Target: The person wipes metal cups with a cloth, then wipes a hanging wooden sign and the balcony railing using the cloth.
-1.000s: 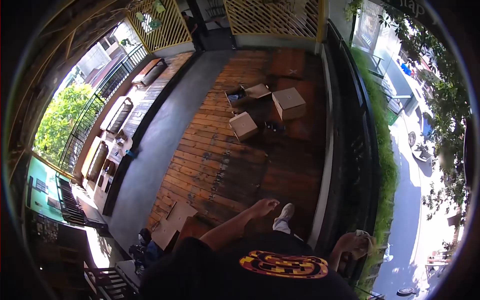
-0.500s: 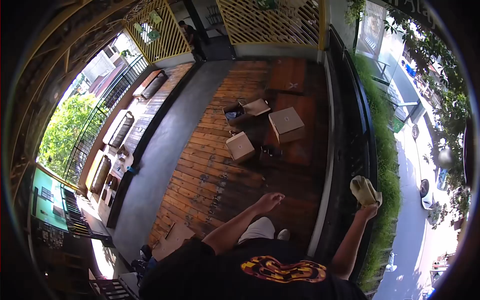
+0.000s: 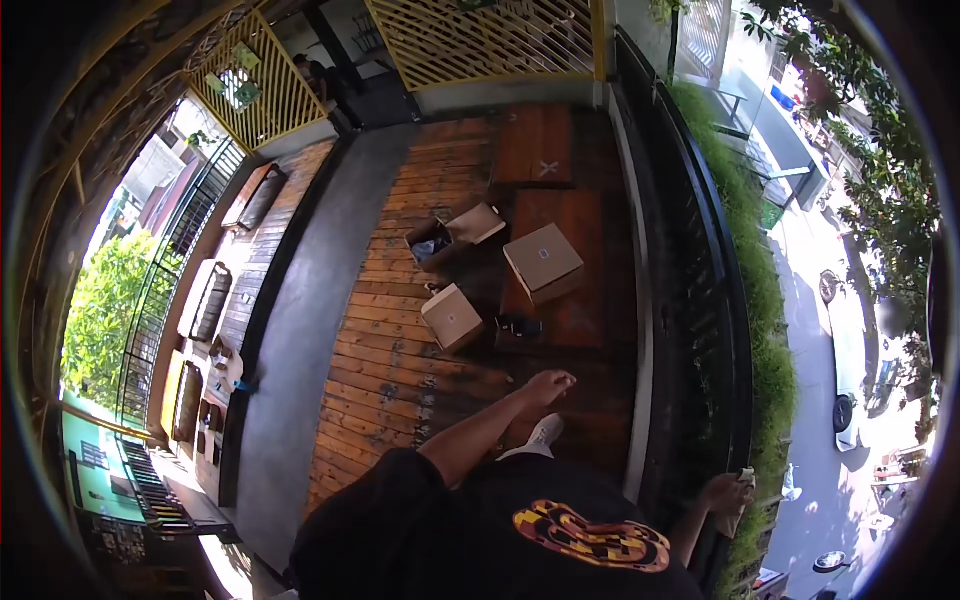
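Observation:
My right hand (image 3: 724, 492) is low at the right, closed on a tan cloth (image 3: 733, 521). It is at the top of the black railing (image 3: 742, 390), and the hand covers much of the cloth. My left hand (image 3: 552, 387) hangs over the wooden floor in front of my body, fingers curled, with nothing visible in it. Below it one light shoe (image 3: 546, 431) shows.
Cardboard boxes (image 3: 543, 262) stand ahead, on and beside low wooden tables (image 3: 535, 145); one box (image 3: 428, 247) is open. A dark object (image 3: 520, 327) lies near the table's edge. Sofas (image 3: 208, 300) line the left side. A person (image 3: 318, 80) stands by the far doorway.
My right hand has come back and down along the railing with the cloth, which is now more hidden. My view has shifted forward, so boxes and tables appear farther left. My left hand stays curled.

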A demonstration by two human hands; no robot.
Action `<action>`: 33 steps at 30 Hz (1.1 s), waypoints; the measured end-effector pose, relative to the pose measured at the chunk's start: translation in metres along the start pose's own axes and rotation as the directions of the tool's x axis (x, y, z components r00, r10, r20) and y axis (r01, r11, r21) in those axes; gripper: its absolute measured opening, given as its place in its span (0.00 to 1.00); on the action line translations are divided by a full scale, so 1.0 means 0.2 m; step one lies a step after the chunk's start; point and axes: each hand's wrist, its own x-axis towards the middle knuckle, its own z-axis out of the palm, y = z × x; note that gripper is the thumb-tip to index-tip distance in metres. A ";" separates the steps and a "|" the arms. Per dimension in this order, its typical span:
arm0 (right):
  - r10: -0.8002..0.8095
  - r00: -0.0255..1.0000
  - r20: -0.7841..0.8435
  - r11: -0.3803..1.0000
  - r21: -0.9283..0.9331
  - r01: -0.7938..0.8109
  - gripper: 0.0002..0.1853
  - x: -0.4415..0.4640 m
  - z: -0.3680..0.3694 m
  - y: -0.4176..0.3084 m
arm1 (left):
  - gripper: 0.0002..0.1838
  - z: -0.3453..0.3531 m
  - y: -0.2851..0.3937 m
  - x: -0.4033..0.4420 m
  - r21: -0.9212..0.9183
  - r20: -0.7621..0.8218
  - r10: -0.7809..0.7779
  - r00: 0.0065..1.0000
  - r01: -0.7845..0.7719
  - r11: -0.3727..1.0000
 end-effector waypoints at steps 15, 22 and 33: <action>-0.027 0.949 0.315 0.754 0.629 -0.188 0.20 0.38 0.27 -0.47 | 0.17 0.18 0.34 0.57 0.126 0.507 -0.064 0.860 0.000 0.992; 0.086 0.937 0.339 0.864 0.443 -0.240 0.20 0.06 -0.21 0.17 | 0.16 0.41 0.38 0.61 0.147 0.604 -0.084 0.793 -0.007 0.989; 0.729 0.675 0.112 0.670 -0.314 -0.672 0.17 -0.64 -0.97 1.35 | 0.16 0.95 0.57 0.43 0.150 0.696 -0.060 0.716 -0.063 0.987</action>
